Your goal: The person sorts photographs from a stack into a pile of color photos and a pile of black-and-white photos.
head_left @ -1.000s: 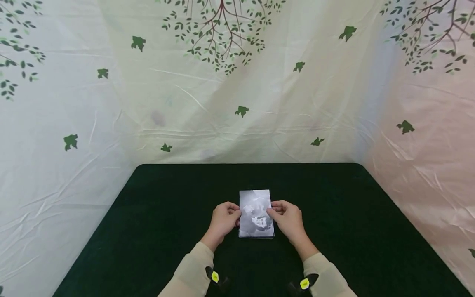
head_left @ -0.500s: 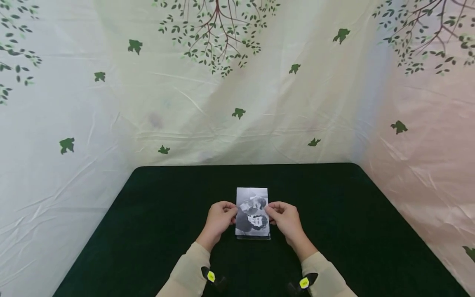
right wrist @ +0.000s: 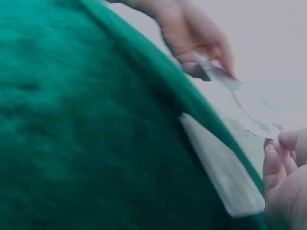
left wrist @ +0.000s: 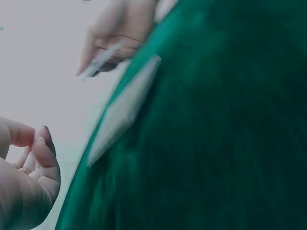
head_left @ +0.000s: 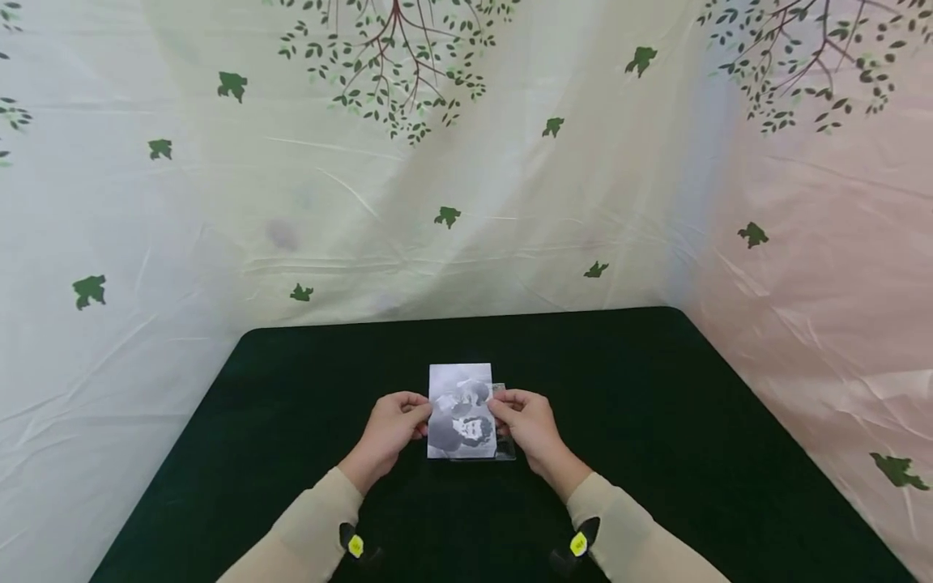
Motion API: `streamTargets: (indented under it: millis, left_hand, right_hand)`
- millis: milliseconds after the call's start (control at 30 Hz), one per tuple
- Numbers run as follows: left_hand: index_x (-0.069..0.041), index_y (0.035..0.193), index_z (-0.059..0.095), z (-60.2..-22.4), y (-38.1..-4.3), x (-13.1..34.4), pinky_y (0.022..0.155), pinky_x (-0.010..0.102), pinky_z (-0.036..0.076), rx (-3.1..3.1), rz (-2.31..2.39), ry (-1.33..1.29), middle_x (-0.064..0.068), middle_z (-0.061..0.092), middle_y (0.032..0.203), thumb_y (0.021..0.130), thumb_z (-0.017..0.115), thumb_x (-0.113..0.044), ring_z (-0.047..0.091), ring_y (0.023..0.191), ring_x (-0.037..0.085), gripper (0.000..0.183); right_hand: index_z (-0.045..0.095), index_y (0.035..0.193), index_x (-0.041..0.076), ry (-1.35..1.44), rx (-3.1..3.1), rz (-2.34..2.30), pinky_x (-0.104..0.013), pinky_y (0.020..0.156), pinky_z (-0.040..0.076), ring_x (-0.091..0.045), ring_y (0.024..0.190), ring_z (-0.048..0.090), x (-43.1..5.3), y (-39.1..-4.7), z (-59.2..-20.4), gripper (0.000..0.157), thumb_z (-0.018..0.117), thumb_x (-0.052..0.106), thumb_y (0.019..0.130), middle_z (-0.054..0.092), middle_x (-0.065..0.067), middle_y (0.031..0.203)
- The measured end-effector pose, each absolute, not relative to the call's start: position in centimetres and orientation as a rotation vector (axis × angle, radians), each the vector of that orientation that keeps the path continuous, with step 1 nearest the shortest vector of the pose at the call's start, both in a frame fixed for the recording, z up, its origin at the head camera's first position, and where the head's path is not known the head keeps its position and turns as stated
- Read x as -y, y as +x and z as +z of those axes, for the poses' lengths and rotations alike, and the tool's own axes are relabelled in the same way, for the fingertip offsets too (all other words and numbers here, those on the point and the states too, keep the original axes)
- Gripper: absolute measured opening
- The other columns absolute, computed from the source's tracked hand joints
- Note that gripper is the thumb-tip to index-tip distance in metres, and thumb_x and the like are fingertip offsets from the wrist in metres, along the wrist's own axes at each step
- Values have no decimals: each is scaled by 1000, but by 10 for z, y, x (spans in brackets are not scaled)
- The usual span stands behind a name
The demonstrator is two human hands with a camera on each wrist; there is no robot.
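A black-and-white photo print (head_left: 459, 413), showing figures, is held up above the table between both hands. At its left edge, my left hand (head_left: 389, 425) pinches it with thumb and fingers. My right hand (head_left: 530, 425) pinches the right edge; both hands also grip the print (right wrist: 244, 103) in the right wrist view. Below it, apart from the print, a pale flat rectangular thing (right wrist: 223, 165) lies on the table. In the head view only the right and lower edges of this flat thing (head_left: 505, 448) show, looking clear or glossy; the print hides the rest.
A dark green cloth covers the table (head_left: 306, 380), which has rounded far corners. Pale curtains (head_left: 350, 235) with printed leaves and branches hang behind and at the sides. Each sleeve carries a black wrist strap with a yellow tag (head_left: 355, 546).
The print and both hands have shifted left over the flat thing, whose right side now shows. The print's grip is unchanged. The head view has turned slightly right.
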State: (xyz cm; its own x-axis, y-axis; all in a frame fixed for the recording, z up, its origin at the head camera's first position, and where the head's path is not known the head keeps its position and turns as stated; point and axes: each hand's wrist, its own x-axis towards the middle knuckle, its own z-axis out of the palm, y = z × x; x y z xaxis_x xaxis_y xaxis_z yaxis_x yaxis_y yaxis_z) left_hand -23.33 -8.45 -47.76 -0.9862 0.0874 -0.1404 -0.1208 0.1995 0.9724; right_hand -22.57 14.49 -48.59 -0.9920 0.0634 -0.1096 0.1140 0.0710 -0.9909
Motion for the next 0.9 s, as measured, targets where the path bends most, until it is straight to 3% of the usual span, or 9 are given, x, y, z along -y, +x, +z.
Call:
streamTargets:
  millis: [467,900]
  left_hand:
    - [3,112,63,-480,-219,186,66,29,51,-2390,1775,-132,10,63,84,96,60,-17,58,73,20,26]
    - [5,115,62,-483,-222,218,66,29,53,-2480,1628,-102,10,64,88,95,61,-22,61,75,20,34]
  right_hand:
    - [71,88,8,-27,-2381,-1946,-27,56,53,-13,62,63,-48,-228,-490,6,72,14,86,66,-1,73]
    - [71,85,11,27,-2436,-1846,-25,55,52,-11,60,63,-15,-235,-494,5,74,15,84,66,3,70]
